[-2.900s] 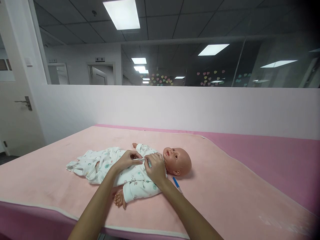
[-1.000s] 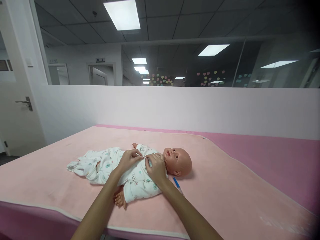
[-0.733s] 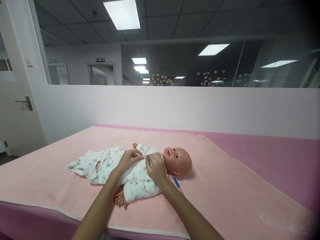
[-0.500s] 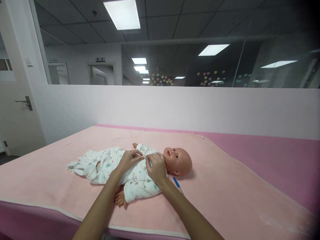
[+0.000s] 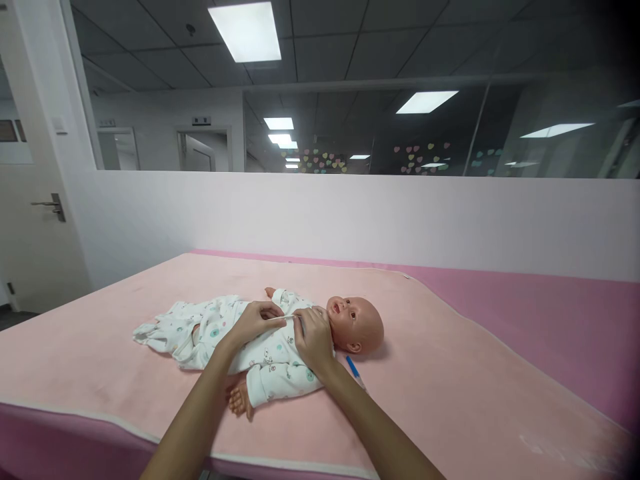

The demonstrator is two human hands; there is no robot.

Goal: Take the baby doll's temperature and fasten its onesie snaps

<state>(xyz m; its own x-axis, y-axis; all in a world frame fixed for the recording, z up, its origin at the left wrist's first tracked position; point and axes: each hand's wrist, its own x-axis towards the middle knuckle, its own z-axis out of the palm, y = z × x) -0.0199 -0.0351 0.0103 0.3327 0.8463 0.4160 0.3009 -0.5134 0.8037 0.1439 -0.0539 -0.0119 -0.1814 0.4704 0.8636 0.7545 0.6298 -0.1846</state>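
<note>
So the doll (image 5: 356,325) is on its back by the table's (image 5: 540,320) near edge, head pointing toward the right edge, and the left hand (image 5: 254,321) and right hand (image 5: 315,333) both look narrowed to a pinch on a thin white strip (image 5: 287,317) over the chest. I'd go light with the fingertips, just enough tension to straighten it without dragging the clothes (image 5: 280,363) along.
</note>
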